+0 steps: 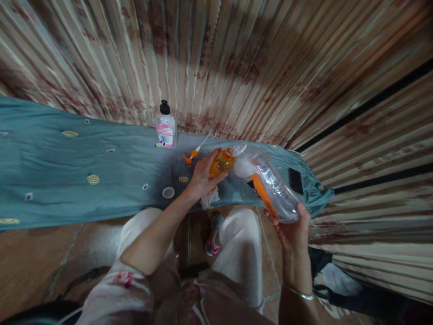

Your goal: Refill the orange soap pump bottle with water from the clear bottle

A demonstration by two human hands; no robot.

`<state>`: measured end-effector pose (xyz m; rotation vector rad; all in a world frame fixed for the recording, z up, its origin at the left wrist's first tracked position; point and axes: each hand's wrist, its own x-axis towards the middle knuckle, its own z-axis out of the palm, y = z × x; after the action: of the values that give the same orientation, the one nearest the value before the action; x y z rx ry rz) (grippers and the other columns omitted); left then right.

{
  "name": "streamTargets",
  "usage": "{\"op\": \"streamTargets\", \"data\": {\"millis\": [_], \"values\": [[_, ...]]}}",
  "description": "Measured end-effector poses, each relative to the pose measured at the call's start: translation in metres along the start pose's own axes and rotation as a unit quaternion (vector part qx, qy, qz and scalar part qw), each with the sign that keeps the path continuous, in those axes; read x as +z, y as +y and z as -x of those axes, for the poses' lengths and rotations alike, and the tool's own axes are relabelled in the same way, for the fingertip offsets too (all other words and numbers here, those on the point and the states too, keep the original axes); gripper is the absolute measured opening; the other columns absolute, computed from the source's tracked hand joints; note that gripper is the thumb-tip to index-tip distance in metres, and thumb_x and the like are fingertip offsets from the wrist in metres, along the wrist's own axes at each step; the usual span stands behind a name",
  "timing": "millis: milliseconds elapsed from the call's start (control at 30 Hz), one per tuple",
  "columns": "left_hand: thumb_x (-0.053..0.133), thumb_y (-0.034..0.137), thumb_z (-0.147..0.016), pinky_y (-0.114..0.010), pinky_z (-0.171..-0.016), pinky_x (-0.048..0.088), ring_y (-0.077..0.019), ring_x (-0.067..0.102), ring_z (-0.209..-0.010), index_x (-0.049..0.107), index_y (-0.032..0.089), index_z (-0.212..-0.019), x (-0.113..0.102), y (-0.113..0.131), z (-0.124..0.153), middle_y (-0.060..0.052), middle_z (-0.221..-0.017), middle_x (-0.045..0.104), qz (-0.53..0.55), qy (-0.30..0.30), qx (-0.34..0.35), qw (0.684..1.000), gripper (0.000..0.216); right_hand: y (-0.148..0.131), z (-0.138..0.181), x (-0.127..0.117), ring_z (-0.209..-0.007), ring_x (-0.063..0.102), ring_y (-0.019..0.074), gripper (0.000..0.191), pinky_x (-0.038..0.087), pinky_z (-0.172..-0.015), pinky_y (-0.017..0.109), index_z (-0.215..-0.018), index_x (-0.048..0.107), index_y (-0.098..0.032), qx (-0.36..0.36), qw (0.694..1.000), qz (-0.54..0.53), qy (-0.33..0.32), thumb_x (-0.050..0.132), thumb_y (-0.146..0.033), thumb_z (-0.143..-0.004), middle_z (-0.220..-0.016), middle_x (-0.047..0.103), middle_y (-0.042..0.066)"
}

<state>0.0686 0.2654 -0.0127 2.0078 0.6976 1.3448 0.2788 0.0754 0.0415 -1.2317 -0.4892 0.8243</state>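
Currently, left hand (202, 177) is gripping an amber bottle (219, 165), right hand (295, 230) a clear bottle (275, 183), over the teal cloth's (118, 160) right end; orange pump (194, 154) is lying detached, pouring seemingly unfinished

Your left hand (202, 175) has one amber bottle (220, 165), your right hand (295, 230) one clear bottle (274, 187); beyond them you have a third, black-capped bottle (165, 132), one orange pump (192, 155), one smartphone (295, 181).
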Motion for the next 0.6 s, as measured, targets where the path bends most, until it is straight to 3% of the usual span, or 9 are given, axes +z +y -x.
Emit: {"op": "streamTargets", "data": {"millis": [333,600], "values": [[0.069,0.059,-0.088,-0.048,-0.112,0.048,-0.032,0.061,-0.133,0.046,0.024,-0.15,0.001,0.002,0.0,-0.016,-0.148,0.06,0.01,-0.007,-0.03,0.999,0.075,-0.015,-0.003,0.0,-0.061,0.063,0.0173,0.051,0.038,-0.038,0.022,-0.109,0.073,-0.025,-0.031,0.999,0.021,0.005,0.073,-0.059,-0.071,-0.09,0.073,0.004],[0.067,0.061,-0.088,-0.047,-0.111,0.049,-0.0314,0.061,-0.133,0.045,0.024,-0.151,0.002,0.002,0.0,-0.016,-0.148,0.06,0.011,-0.006,-0.021,1.0,0.076,-0.02,-0.003,0.002,-0.056,0.063,0.017,0.048,0.04,-0.037,0.023,-0.099,0.075,-0.023,-0.029,0.999,0.013,0.015,0.076,-0.057,-0.066,-0.084,0.075,0.004]]}}
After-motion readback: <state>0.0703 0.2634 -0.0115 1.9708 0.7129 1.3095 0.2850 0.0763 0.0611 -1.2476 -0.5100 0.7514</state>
